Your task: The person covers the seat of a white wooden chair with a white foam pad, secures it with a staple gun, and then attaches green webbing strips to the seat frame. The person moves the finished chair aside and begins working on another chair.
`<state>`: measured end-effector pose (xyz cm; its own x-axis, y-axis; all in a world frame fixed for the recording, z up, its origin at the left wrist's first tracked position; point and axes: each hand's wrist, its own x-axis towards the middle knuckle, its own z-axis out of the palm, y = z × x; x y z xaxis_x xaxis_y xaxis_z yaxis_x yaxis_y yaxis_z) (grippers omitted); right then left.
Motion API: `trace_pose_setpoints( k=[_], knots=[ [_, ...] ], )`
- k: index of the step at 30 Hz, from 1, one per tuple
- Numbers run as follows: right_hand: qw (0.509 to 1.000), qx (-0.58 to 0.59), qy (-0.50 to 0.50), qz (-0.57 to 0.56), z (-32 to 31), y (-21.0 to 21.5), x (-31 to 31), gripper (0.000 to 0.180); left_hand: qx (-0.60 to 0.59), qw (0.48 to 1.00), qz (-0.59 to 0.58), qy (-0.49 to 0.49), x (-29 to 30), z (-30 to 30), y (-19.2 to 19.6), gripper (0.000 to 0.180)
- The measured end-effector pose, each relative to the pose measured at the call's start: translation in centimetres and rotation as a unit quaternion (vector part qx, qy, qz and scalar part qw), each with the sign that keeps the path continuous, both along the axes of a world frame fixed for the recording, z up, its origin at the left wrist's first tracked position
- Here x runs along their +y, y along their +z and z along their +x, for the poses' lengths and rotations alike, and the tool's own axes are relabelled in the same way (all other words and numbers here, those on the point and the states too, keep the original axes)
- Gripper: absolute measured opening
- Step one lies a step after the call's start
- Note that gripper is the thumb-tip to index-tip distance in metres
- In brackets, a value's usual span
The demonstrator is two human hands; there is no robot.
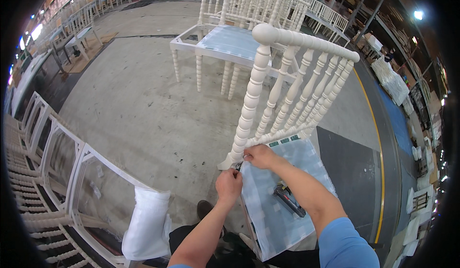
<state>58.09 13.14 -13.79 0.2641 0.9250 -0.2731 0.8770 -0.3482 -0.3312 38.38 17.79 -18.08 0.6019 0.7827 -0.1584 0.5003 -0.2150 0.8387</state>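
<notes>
A cream-white chair with a turned-spindle back stands before me, its seat under a pale blue sheet cover. At the seat's back left corner, beside the thick beaded post, both my hands work close together. My left hand is closed, thumb and fingers pinched at the cover's edge; what lies between them is hidden. My right hand rests over the corner with its fingers curled in toward the post, and I cannot make out what they grip. A black handheld power tool lies on the cover under my right forearm.
More cream chairs with a pale blue seat stand ahead. At the left, a row of chair frames lies tipped over, with a white wrapped bundle against it. A yellow floor line runs along the right.
</notes>
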Motion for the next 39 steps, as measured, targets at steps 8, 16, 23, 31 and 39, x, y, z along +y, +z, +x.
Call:
trace_pose_setpoints(
  k=[8,16,23,31,39],
  knots=[
    [1.0,-0.008,-0.02,-0.004,0.1,-0.9,0.5,0.023,-0.02,0.999,0.037,0.03,-0.6,0.3,-0.7,0.021],
    [0.967,-0.11,-0.135,0.188,-1.7,-1.7,-2.7,0.025,-0.021,0.997,-0.07,0.031,0.1,0.7,-1.7,0.034],
    [0.932,0.076,-0.315,0.163,0.6,5.2,-15.4,0.033,-0.028,0.965,-0.252,0.066,1.7,-0.2,-2.5,0.045],
    [0.943,0.171,-0.269,-0.092,2.3,3.3,-21.6,0.063,-0.115,0.908,-0.397,0.064,2.4,-0.1,-4.3,0.042],
    [0.922,0.286,-0.261,-0.007,-0.5,6.9,-19.1,0.059,-0.142,0.889,-0.429,0.067,0.5,0.1,-3.4,0.044]
  ],
)
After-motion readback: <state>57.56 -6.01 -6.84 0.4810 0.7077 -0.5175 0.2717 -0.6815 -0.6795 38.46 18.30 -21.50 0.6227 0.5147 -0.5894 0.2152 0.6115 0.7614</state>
